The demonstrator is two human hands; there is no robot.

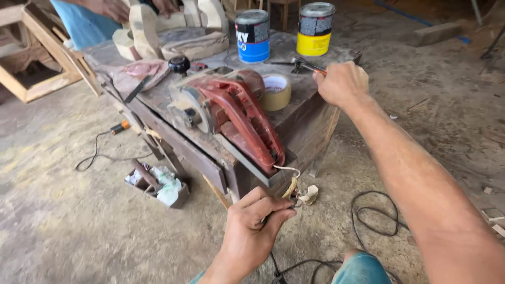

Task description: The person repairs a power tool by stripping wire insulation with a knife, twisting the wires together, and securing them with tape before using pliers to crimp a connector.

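Observation:
A red electric planer (pixel 231 113) lies on a worn wooden workbench (pixel 294 123). Its frayed cord end (pixel 290 185) hangs off the near edge. My left hand (pixel 252 231) pinches the black cable and bare wires just below that cord end. My right hand (pixel 342 84) reaches across the bench and closes on a pair of pliers (pixel 310 66) with red-and-dark handles lying near the cans. A roll of tan tape (pixel 277 90) sits just behind the planer.
Two paint cans, one blue (pixel 253 37) and one yellow (pixel 315 29), stand at the bench's far side with wood pieces (pixel 158 31). Another person's hands (pixel 118 8) rest there. A small parts box (pixel 158 184) and black cable (pixel 376 213) lie on the concrete floor.

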